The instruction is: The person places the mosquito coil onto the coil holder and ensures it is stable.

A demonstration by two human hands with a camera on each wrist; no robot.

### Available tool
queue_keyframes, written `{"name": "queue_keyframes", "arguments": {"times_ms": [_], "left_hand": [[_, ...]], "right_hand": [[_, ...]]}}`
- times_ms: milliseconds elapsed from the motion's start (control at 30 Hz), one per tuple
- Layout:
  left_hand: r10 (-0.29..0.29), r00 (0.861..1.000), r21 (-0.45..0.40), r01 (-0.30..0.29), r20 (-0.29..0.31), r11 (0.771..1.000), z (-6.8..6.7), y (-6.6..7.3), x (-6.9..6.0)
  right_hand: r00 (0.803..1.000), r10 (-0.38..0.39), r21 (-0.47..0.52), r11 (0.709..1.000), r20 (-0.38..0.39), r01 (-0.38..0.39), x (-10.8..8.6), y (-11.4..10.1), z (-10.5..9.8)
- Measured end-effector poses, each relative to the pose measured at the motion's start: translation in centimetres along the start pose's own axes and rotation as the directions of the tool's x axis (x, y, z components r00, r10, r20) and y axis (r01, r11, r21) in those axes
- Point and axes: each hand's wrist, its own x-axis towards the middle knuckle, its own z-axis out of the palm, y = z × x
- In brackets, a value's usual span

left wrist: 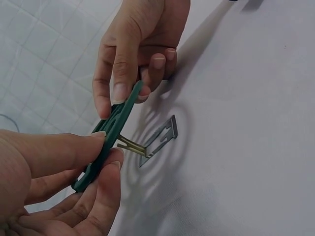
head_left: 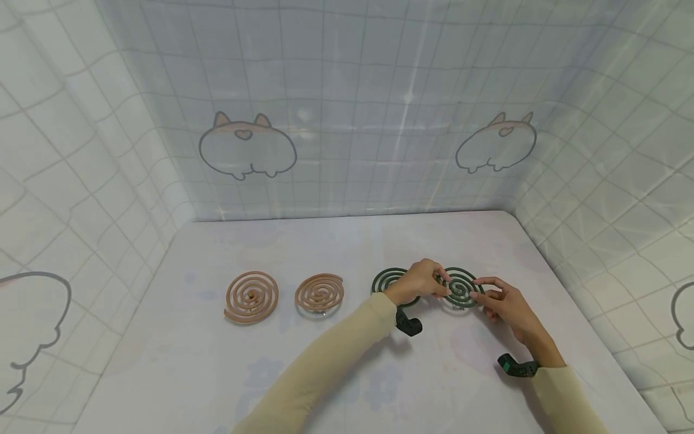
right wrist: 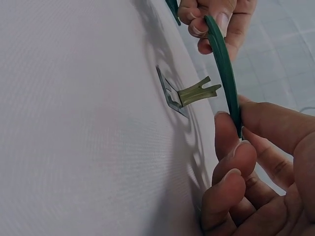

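A green mosquito coil (head_left: pixel 459 287) is held between both hands at the right of the table. My left hand (head_left: pixel 418 281) pinches its left rim, while my right hand (head_left: pixel 506 306) pinches the opposite rim. Below the coil, a flat metal stand (right wrist: pixel 170 98) lies on the table with its forked prong (right wrist: pixel 198 93) bent up toward the coil's underside. In the right wrist view the prong's tips come close to the coil (right wrist: pixel 224 61); whether they touch it I cannot tell. The left wrist view shows fingers and thumbs on the coil (left wrist: pixel 114 129) from both sides.
Another green coil (head_left: pixel 384 280) lies just left, partly hidden by my left hand and wrist. Farther left are two brown coils (head_left: pixel 252 297) (head_left: pixel 320 293); metal shows under the nearer one. Tile-patterned curtains (head_left: pixel 347 120) surround the white table (head_left: pixel 179 361) at the back and sides.
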Motion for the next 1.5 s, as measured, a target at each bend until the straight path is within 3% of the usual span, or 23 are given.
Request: {"name": "queue_keyframes", "arguments": {"times_ms": [500,967,1233,1500], "left_hand": [[-0.042,0.999,0.050,0.042,0.006,0.998,0.1,0.2,0.1],[-0.002,1.000,0.041,0.002,-0.003,0.999,0.3,-0.1,0.2],[0.002,0.999,0.048,0.000,-0.041,0.999,0.8,-0.3,0.5],[-0.025,0.996,-0.018,0.024,-0.088,1.000,1.3,-0.5,0.8]], "right_hand": [[1.000,0.015,-0.034,0.999,-0.001,-0.015,-0.1,0.0,0.0],[1.000,0.007,-0.039,0.999,-0.030,-0.008,-0.1,-0.4,0.2],[0.998,0.016,-0.040,0.999,-0.060,-0.018,0.1,-0.9,0.2],[0.997,-0.006,-0.011,1.000,-0.080,0.005,0.4,-0.8,0.3]]}}
